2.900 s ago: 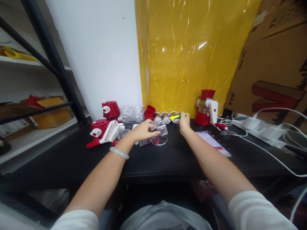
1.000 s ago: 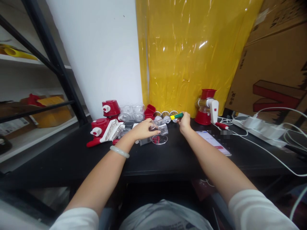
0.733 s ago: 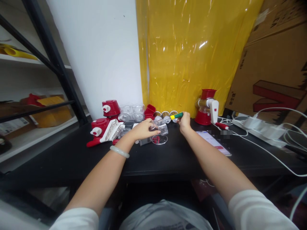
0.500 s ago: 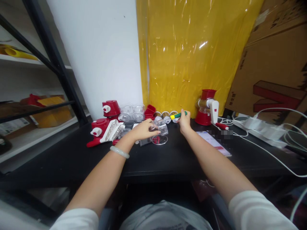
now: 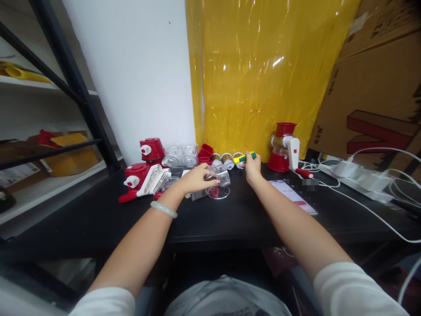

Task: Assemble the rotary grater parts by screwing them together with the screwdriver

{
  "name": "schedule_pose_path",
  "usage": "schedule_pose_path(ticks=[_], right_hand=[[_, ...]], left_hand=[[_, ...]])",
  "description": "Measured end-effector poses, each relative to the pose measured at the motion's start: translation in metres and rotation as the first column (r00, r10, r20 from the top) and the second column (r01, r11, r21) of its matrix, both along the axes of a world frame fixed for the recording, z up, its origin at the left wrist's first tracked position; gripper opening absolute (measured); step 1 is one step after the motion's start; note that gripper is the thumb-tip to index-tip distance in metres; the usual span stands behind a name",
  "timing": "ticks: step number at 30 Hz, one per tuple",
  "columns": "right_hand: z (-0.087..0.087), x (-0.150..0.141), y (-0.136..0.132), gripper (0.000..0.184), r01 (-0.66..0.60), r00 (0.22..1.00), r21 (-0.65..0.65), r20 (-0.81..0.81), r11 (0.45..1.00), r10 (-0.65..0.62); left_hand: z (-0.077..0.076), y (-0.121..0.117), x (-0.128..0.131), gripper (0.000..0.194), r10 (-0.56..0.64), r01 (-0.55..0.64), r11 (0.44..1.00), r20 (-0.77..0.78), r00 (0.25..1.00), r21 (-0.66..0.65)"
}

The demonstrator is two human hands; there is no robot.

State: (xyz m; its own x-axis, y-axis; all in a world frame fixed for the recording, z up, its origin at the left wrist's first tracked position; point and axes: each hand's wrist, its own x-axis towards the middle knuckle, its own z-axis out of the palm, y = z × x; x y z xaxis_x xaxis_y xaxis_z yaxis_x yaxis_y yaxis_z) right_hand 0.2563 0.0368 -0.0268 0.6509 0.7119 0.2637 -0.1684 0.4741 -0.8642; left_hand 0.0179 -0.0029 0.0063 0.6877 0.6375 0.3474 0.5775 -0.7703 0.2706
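Note:
My left hand [image 5: 198, 177] is closed around a clear plastic housing [image 5: 223, 176], tilted above the black table. A clear round base [image 5: 219, 195] with red showing in it lies just below. In my right hand [image 5: 253, 168] is a yellow-and-green screwdriver [image 5: 242, 158], its yellow end pointing left toward the clear housing. The screwdriver's tip is too small to make out. Several metal grater drums [image 5: 227, 159] lie in a row behind the hands. To the left of my left hand lie white handle parts [image 5: 154, 179] and red grater bodies [image 5: 151, 149].
An assembled red-and-white rotary grater [image 5: 282, 149] stands at the back right. In front of it lies a phone [image 5: 292, 196]. White cables and a power strip [image 5: 358, 181] occupy the right side. Clear cups [image 5: 180, 154] and red hoppers [image 5: 205, 153] stand along the back.
The screwdriver has turned slightly in my right hand, and its yellow and green markings sit differently. My left hand and the clear housing stay almost still.

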Motion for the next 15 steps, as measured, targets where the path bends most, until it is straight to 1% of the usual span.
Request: schedule_pose_path(ticks=[3,7,12,15], right_hand=[[0.0004,0.0005,-0.0012,0.029,-0.005,1.000,0.000,0.004,1.000,0.005],[-0.0008,0.0039,0.0002,0.020,-0.016,1.000,0.002,0.007,1.000,0.016],[0.0000,0.0043,0.0004,0.020,-0.051,0.998,0.028,-0.024,0.998,0.052],[-0.0015,0.0048,0.0021,0.019,-0.057,0.998,0.026,-0.009,0.998,0.058]], left_hand=[[0.0000,-0.0003,0.0001,0.047,0.006,-0.006,1.000,-0.001,1.000,-0.005],[0.0009,-0.0018,0.0006,0.047,0.010,-0.010,1.000,-0.003,1.000,-0.007],[0.0009,-0.0011,0.0007,0.046,0.010,-0.010,1.000,0.002,1.000,-0.010],[0.0005,-0.0010,0.0005,0.045,0.003,-0.003,1.000,0.002,1.000,-0.002]])
